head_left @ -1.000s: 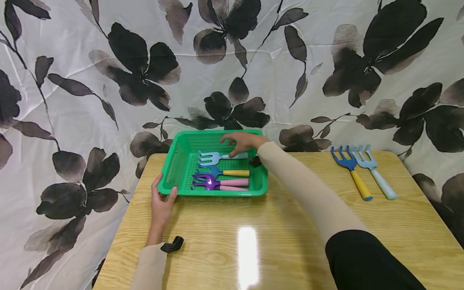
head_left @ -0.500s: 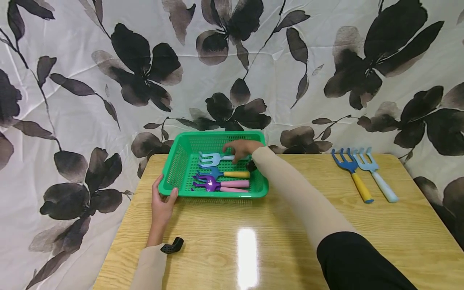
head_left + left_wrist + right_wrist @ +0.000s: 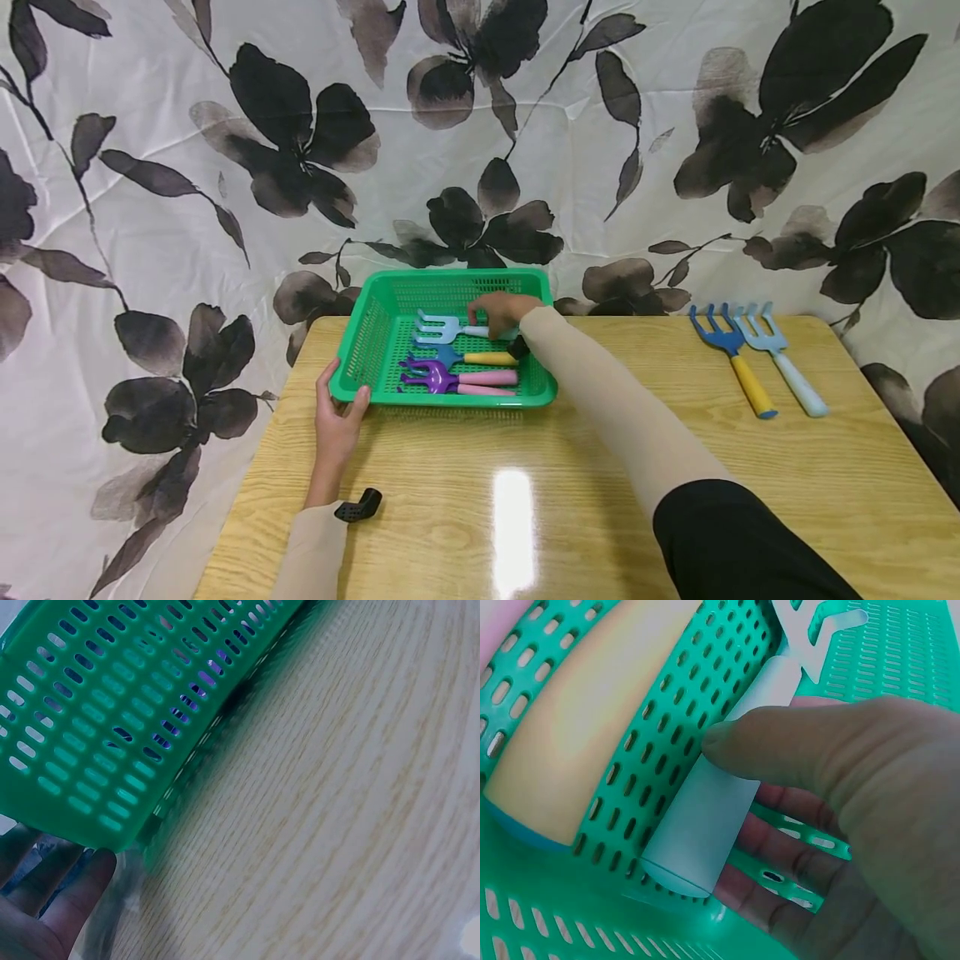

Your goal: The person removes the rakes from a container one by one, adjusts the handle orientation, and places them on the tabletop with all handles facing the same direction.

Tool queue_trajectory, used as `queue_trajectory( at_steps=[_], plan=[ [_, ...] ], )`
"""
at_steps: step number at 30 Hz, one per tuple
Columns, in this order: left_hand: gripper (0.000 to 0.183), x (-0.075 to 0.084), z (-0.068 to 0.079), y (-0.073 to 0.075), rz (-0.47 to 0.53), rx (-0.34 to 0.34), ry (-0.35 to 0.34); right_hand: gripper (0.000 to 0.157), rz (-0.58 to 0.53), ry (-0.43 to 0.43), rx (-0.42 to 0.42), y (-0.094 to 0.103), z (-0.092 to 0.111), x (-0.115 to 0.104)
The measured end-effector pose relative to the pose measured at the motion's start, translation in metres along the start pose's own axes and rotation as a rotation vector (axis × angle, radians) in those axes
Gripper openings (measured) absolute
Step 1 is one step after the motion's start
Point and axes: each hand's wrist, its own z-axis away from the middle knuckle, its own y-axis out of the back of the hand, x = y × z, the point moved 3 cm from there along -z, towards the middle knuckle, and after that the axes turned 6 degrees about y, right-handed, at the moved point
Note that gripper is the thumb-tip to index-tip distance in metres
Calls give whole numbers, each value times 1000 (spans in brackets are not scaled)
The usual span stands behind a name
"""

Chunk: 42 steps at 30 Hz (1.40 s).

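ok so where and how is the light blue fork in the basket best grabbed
Probably around the middle of its handle, from above: the light blue fork lies lengthwise in the basket, tines left, and its straight, rounded handle leaves a gap beside the yellow handle.

Table point(image 3: 420, 500) and floral drape point(image 3: 585, 142) leave room type unclear.

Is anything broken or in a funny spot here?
Nothing looks broken or spilled. The only slightly odd bit is that a yellow-handled blue fork and a pale blue fork lie on the table, off to the right, while similar forks lie inside the green basket.
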Motion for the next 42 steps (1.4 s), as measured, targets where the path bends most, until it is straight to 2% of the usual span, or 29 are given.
queue_trajectory(
  at_steps=[3, 10, 16, 23, 27, 34, 42],
  plan=[
    [68, -1, -2, 0, -2, 10, -27, 41, 1, 6, 9, 1, -1, 1],
    [70, 30, 9, -4, -28, -27, -14, 42, -58, -22, -7, 2, -3, 3],
    [70, 30, 11, -5, -25, -22, -23, 35, -59, 27, 9, 8, 2, 1],
    [70, 31, 12, -4, -24, -20, -25, 25, -79, 112, 159, 23, 4, -2],
    [70, 31, 13, -5, -31, -17, -16, 21, -76, 148, 198, 28, 11, -5],
    [69, 29, 15, -5, -58, -11, -11, 21, -124, 201, 254, 34, 32, -7],
    [70, 28, 16, -6, -61, -5, -10, 26, -104, 221, 428, 42, 61, 1]
  ],
)
